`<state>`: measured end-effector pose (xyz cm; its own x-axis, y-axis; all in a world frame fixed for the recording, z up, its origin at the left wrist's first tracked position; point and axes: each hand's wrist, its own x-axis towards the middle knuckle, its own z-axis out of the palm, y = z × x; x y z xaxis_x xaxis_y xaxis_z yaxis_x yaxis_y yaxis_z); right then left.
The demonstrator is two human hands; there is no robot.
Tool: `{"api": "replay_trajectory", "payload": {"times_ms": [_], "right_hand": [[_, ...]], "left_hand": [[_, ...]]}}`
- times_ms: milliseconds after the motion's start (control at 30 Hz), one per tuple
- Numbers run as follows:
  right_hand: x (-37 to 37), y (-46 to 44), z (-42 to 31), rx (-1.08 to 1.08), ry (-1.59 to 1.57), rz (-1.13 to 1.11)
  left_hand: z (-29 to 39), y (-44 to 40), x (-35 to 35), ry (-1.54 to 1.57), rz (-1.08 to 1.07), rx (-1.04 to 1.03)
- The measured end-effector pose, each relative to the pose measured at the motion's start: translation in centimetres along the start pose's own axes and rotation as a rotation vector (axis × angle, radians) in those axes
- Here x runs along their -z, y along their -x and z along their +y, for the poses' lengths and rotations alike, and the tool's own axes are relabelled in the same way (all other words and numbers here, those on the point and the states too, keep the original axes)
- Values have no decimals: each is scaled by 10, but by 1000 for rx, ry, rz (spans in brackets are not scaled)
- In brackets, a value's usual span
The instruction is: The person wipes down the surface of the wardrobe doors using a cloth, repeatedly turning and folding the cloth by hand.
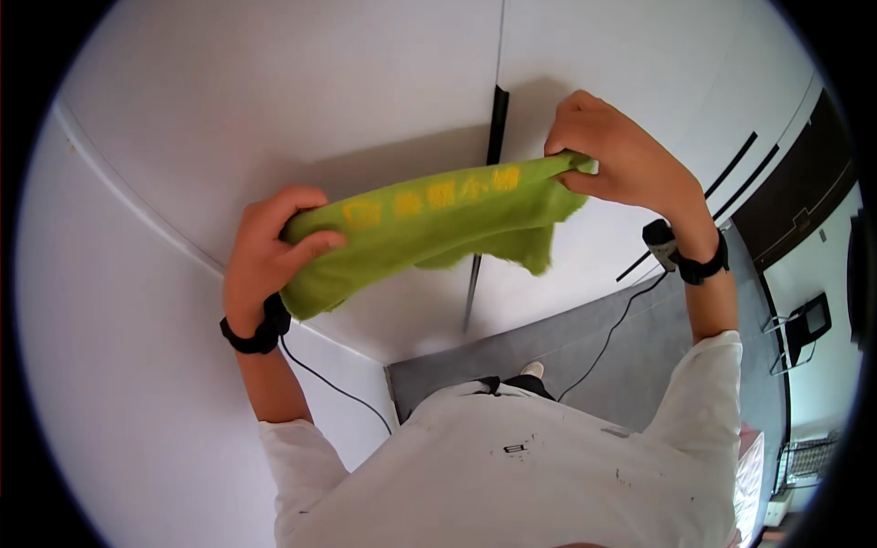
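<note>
A green cloth (429,215) with yellow printed characters is stretched between my two hands, in front of white cabinet doors. My left hand (274,242) grips its left end, thumb on the front and fingers behind the top edge. At the upper right, my right hand (617,151) pinches the other end between thumb and fingers. The lower edge of the cloth hangs loose and ragged toward the right. Both wrists wear black straps, with a small device (660,242) at the right one and thin cables running down.
White cabinet doors (393,82) stand close behind the cloth, with a long black handle (498,123) at the middle seam and more handles to the right. Grey floor (585,356) shows below. A black chair (806,324) and a dark door (795,183) are at the far right.
</note>
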<state>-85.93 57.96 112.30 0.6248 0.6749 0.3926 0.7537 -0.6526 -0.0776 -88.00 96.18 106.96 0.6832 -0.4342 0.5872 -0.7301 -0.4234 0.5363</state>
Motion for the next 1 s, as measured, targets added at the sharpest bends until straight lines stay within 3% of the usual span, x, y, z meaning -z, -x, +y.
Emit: {"api": "replay_trajectory", "payload": {"times_ms": [67,100,167,200,267,300,400,467,567,700,767,800,900,967,1000], "right_hand": [[-3,1,7,295,93,77],[-1,6,5,281,89,79],[8,18,4,-49,-109,-209],[8,21,8,-58,-117,-203],[5,31,28,-3,-347,-266],[0,36,33,-20,-361,-260],[-19,51,49,-171,-720,-194],[-20,60,61,-222,-848,-218],[-32,79,85,-257,-1038,-255],[-51,105,108,-246,-1259,-87],[-68,111,91,-454,-1364,-2],[-86,118,89,-516,-1405,6],[-103,121,64,-601,-1369,188],[-91,126,56,-590,-1319,197],[-82,128,52,-543,-1441,289]], "left_hand": [[3,3,0,-41,-83,23],[2,5,0,-38,-97,20],[1,6,-4,-181,-271,51],[0,6,-5,-183,-285,48],[-9,4,-14,-139,-397,291],[-15,12,-13,-137,-420,291],[-42,32,-12,4,-411,353],[-47,34,-19,339,-279,249],[-42,39,-28,395,-229,272],[-40,36,-62,478,-340,491],[-47,48,-83,280,-640,519],[-54,60,-91,292,-687,556],[-64,74,-107,202,-756,547],[-62,80,-109,248,-716,511],[-66,84,-110,474,-543,454]]}}
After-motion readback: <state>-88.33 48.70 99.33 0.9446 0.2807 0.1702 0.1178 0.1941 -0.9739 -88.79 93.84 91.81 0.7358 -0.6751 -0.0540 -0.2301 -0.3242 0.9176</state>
